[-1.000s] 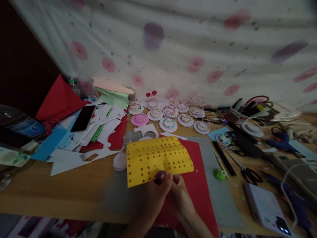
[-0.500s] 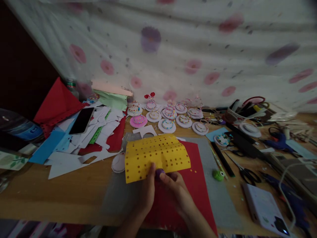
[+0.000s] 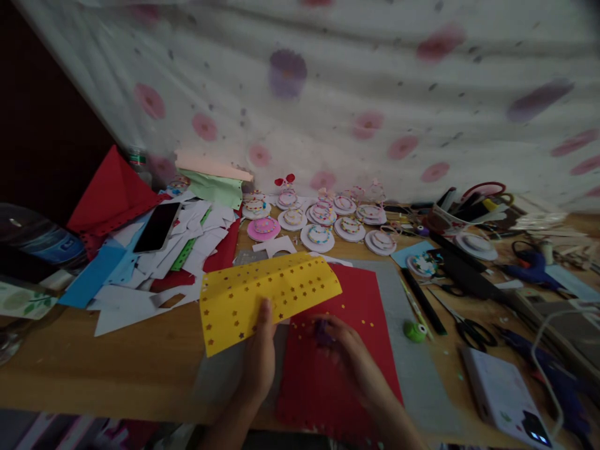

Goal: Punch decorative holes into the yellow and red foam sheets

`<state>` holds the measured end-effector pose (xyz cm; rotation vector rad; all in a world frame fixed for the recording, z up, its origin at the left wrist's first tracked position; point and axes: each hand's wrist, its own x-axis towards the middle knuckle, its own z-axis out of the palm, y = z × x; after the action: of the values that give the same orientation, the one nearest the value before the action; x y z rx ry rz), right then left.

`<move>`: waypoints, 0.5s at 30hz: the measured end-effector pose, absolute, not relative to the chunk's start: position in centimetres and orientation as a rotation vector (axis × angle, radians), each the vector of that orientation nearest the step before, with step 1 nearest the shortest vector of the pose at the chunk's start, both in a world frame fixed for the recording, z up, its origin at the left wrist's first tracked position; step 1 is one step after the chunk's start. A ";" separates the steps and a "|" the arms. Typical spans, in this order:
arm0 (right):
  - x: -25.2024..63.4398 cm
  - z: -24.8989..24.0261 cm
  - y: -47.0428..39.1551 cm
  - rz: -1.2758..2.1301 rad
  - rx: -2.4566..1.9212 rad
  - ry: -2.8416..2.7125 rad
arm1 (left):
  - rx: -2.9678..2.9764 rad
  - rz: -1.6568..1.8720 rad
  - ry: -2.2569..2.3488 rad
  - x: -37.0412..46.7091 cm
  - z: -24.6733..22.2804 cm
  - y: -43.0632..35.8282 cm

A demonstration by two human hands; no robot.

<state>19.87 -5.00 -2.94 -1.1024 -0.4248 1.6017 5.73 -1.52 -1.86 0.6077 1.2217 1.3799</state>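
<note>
While left hand [image 3: 262, 360] tight on yellow paper [image 3: 255, 290], right hand [image 3: 349, 350] round purple tool [image 3: 322, 333], red sheet [image 3: 319, 394] beneath.

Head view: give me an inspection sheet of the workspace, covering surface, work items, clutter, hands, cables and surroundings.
Surface: wooden table; red sheet lying on a grey mat.
Work items: yellow sheet with star-shaped holes; purple tool; yellow bits on the red sheet.
Clutter: paper scraps and phone at left; scissors and glue gun at right; beaded discs along the back.
Hands: left hand grips the yellow sheet, thumb on top; right hand, blurred, holds the purple tool over the red sheet.
Cables: white cable curving at far right.
Surroundings: flowered curtain behind; bottle at left edge.
</note>
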 end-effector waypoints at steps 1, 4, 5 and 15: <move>20.3 -3.2 -4.8 1.607 -1.108 -0.454 | 0.579 1.399 1.205 5.5 -1.3 -1.5; 20.8 -3.7 -4.2 1.586 -1.155 -0.519 | 0.537 1.486 1.135 5.0 0.4 -1.3; 20.8 -3.8 -4.1 1.571 -1.181 -0.536 | 0.543 1.510 1.109 4.8 0.9 -1.3; 20.6 -3.7 -3.6 1.444 -1.451 -0.714 | 0.533 1.470 1.077 4.5 1.0 -1.7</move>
<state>20.59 -3.59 -3.65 -1.4505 -0.7143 1.4444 4.52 -1.67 0.99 0.5328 1.0772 1.4699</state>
